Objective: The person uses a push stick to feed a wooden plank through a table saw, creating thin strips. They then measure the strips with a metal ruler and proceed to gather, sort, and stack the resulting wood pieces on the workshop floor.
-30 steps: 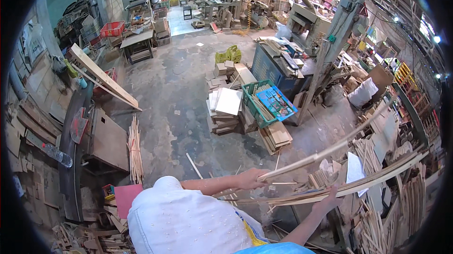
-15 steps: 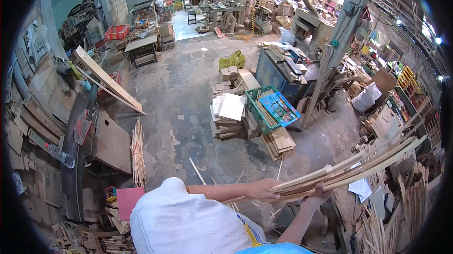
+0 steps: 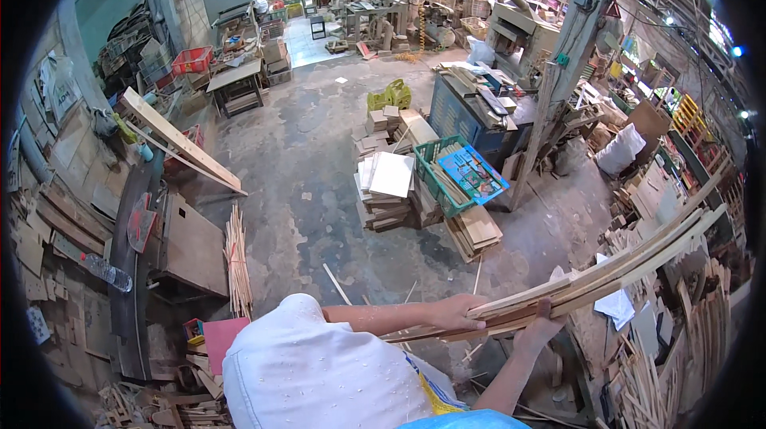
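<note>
A bundle of long, thin wooden strips (image 3: 614, 273) stretches from beside my body up toward the right, its far ends fanned slightly apart. My left hand (image 3: 461, 312) is closed round the near part of the bundle, thumb along the top. Farther along, my right hand (image 3: 539, 328) grips the same strips from below, fingers curled up over the edge. The near ends run behind my left forearm and are partly hidden.
Stacked boards (image 3: 391, 173) and a green crate (image 3: 435, 190) stand on the floor ahead. Upright strips (image 3: 237, 265) and a long plank (image 3: 179, 140) lean at left. Offcuts and wood strips (image 3: 638, 385) crowd the right side, near a post (image 3: 568, 70).
Both hands and the wooden strips have shifted a little to the right, and the far ends sit slightly higher. Both hands keep their hold.
</note>
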Demonstrator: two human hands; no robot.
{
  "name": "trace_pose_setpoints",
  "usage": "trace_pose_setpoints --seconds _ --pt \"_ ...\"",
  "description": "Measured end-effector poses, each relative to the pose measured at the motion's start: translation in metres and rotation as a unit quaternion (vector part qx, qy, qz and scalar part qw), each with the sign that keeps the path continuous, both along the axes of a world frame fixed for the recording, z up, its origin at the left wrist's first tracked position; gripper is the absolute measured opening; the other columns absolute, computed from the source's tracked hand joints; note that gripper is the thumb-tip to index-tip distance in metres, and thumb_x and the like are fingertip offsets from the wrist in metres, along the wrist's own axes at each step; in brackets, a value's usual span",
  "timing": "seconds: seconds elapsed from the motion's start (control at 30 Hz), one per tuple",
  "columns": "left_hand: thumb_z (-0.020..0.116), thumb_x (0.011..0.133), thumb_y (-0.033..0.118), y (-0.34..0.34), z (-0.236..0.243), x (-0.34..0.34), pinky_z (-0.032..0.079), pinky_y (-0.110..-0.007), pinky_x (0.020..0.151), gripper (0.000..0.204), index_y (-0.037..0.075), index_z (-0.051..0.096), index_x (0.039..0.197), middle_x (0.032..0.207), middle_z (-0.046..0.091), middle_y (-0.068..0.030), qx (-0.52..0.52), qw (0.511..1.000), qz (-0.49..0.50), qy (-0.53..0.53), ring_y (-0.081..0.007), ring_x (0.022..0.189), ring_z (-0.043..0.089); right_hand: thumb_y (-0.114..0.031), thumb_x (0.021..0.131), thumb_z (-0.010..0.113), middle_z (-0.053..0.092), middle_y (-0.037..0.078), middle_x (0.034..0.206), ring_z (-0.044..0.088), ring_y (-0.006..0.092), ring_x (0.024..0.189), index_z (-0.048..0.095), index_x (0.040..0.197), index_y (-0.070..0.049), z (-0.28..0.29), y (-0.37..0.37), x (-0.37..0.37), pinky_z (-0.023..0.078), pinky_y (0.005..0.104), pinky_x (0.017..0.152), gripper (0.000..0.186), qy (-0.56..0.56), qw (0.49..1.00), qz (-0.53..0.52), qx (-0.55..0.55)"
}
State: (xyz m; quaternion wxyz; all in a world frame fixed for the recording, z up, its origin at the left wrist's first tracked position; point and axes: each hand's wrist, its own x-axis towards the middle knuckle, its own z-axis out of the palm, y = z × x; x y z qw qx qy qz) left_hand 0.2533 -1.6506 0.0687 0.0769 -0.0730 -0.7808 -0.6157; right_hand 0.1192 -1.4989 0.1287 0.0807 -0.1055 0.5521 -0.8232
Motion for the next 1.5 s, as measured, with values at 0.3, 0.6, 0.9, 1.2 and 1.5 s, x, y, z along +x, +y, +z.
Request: trace_pose_setpoints --seconds 0.3,0.6,0.9,1.2,1.5 --pt "0.07 0.094 0.031 -0.029 0.032 -0.028 0.054 -0.033 0.085 0.053 0.002 0.051 0.135 0.107 0.065 -0.0107 0.0 0.992 0.123 -0.018 -0.0169 0.099 0.066 -0.009 0.086 0.073 0.064 0.011 0.107 0.063 0.0191 0.096 0.045 0.136 0.0 0.01 0.005 -0.019 0.054 0.0362 0.089 0.058 0.084 0.995 0.031 0.039" --pt "0.059 0.102 0.029 -0.078 0.12 -0.093 0.054 -0.026 0.063 0.053 0.004 0.044 0.146 0.084 0.06 -0.0015 0.239 0.97 0.044 0.029 -0.0113 0.076 0.063 -0.007 0.086 0.074 0.064 0.013 0.11 0.066 0.0231 0.097 0.042 0.14 -0.005 -0.002 -0.014 -0.022 0.056 0.0379 0.092 0.062 0.041 0.996 0.065 -0.037" --pt "0.056 0.1 0.046 -0.077 0.154 -0.136 0.052 -0.029 0.06 0.043 0.008 0.054 0.12 0.086 0.06 -0.0055 0.338 0.941 -0.026 -0.021 -0.0151 0.068 0.061 -0.002 0.085 0.074 0.07 0.01 0.101 0.069 0.0188 0.088 0.061 0.113 0.0 0.002 -0.026 -0.021 0.057 0.0334 0.084 0.031 0.05 0.994 0.09 -0.045" --pt "0.07 0.096 0.035 -0.028 0.163 -0.149 0.057 -0.033 0.076 0.039 0.004 0.054 0.113 0.095 0.065 -0.0075 0.148 0.988 0.048 0.008 -0.0155 0.086 0.066 -0.003 0.085 0.07 0.069 0.006 0.11 0.065 0.0145 0.096 0.063 0.121 -0.001 0.005 -0.024 -0.02 0.054 0.0312 0.087 0.037 0.024 0.989 0.127 -0.069" --pt "0.068 0.098 0.029 -0.002 0.153 -0.167 0.051 -0.029 0.082 0.038 -0.003 0.058 0.117 0.102 0.066 -0.0056 0.071 0.996 0.054 0.02 -0.0095 0.091 0.059 0.002 0.081 0.064 0.069 0.006 0.11 0.066 0.0161 0.097 0.063 0.121 0.0 -0.017 -0.012 -0.031 0.054 0.0331 0.089 0.039 -0.007 0.986 0.128 -0.11"
